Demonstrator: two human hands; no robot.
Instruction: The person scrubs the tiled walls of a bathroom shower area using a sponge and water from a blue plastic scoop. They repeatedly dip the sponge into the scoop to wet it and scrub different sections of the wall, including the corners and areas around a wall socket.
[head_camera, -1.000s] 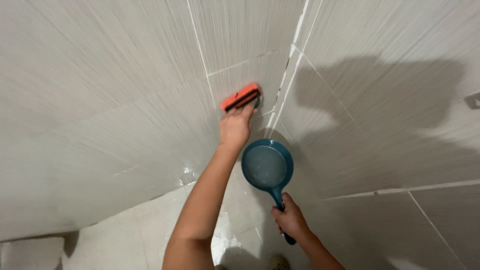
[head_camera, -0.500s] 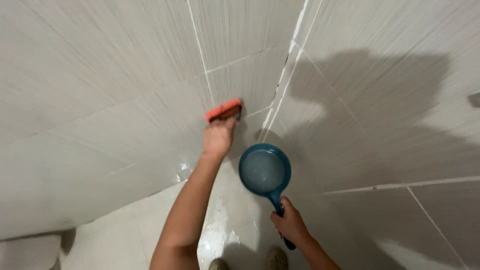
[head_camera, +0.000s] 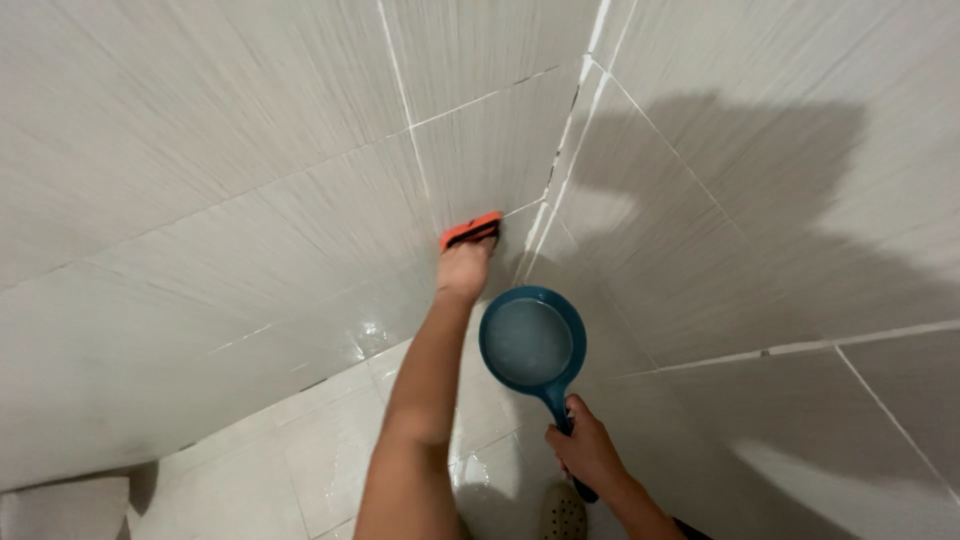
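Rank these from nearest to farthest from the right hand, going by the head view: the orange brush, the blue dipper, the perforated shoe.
1. Blue dipper: its handle is in the right hand.
2. Perforated shoe: just below the hand, on the floor.
3. Orange brush: up on the wall, held by the left hand.

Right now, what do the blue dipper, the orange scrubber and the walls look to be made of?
The blue dipper looks like moulded plastic, with an even colour and a dull sheen. The orange scrubber under the left hand seems plastic-backed; its dark underside is unclear. The wall tiles look like glazed ceramic, streaked grey, with pale grout lines.
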